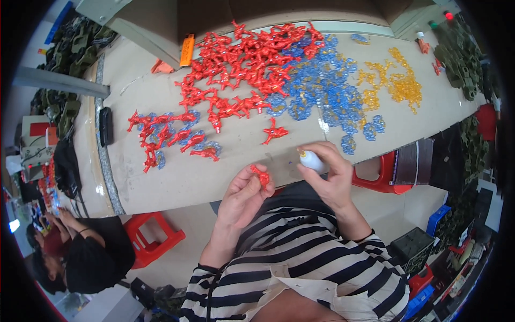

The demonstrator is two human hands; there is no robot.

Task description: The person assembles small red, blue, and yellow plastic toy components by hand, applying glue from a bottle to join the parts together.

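Black-and-white striped cloth shirt (pixel 322 260) is filling the foreground. Left grip (pixel 241 196) is pinching a small, glossy red plastic figure (pixel 262 176) by the pale surface's (pixel 179 180) near edge; right grip (pixel 331 172) is holding a white plastic bottle (pixel 311 161), apart. Apparently gluing; next move is probably calling for aligning both.

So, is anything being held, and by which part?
The left fingers pinch a small glossy red figure; its gripped part is unclear. The right fingers hold a white, yellow-tipped bottle by its body.
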